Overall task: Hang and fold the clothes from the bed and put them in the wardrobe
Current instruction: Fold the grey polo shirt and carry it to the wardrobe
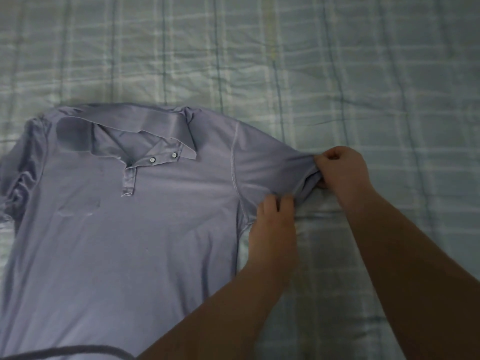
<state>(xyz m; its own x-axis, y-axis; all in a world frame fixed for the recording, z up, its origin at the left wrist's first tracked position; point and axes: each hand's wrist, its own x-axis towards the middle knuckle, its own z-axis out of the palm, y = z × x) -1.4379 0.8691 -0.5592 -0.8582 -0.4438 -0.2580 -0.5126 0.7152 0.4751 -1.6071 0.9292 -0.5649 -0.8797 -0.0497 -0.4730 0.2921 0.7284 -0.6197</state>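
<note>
Forearms (415, 281), two, bare, lower centre and lower right of frame, reaching in from the bottom edge.
Bunched sleeve (18, 183), far left: crumpled, not yet straightened.
Polo shirt (130, 242), lilac-grey, left half of frame: laid flat and front-up on checked bedspread (389, 74), likely ready for folding.
Collar (145, 126), upper left: open, two buttons (152, 159) undone.
Stretched sleeve (272, 162), centre: drawn taut outward, seemingly to smooth it.
Left hand (272, 224), centre: fingers curled onto the stretched sleeve's lower edge.
Right hand (342, 172), right of centre: pinching its cuff end.
</note>
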